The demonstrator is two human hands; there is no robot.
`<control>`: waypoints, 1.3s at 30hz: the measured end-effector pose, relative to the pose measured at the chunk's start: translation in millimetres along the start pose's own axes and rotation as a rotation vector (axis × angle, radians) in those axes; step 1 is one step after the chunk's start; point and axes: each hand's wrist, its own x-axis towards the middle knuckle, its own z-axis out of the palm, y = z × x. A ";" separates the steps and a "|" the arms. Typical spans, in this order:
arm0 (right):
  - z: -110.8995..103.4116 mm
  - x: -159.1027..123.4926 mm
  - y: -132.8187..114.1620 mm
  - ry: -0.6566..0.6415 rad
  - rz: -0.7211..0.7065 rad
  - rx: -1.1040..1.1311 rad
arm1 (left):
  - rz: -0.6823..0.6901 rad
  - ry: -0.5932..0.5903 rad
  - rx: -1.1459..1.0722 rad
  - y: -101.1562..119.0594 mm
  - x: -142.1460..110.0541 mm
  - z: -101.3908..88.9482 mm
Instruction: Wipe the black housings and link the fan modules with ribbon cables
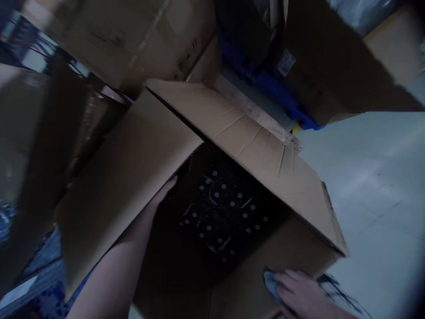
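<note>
Cardboard box: located between both hands, open. Left flap splayed outward, judged light and bendable. Left hand reaches behind it into the box; whether its fingers grip cannot be told. Dark contents probably add weight; hold low on opposite walls, not by flaps. Mouth faces up towards the viewer; apparent long axis follows the creased far flap, upper left to lower right. Right hand: fingers closed on blue-grey item, seemingly soft.
</note>
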 end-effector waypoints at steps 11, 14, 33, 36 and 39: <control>-112.4 -22.0 -65.7 0.491 0.162 0.190 | -0.342 -0.124 -1.153 45.1 -275.2 -119.2; -194.4 -52.9 -123.6 0.897 0.151 0.160 | -0.314 -0.018 -1.260 63.1 -330.5 -159.5; -283.9 -163.1 -420.4 1.472 -0.645 -0.460 | 0.297 0.510 -1.507 109.7 -567.9 -314.0; -261.8 -169.1 -417.6 1.139 -1.168 -0.558 | 0.336 0.550 -1.529 113.4 -582.6 -324.6; -246.6 -175.2 -415.0 1.217 -0.990 -0.457 | 0.324 0.576 -1.525 116.0 -593.3 -333.7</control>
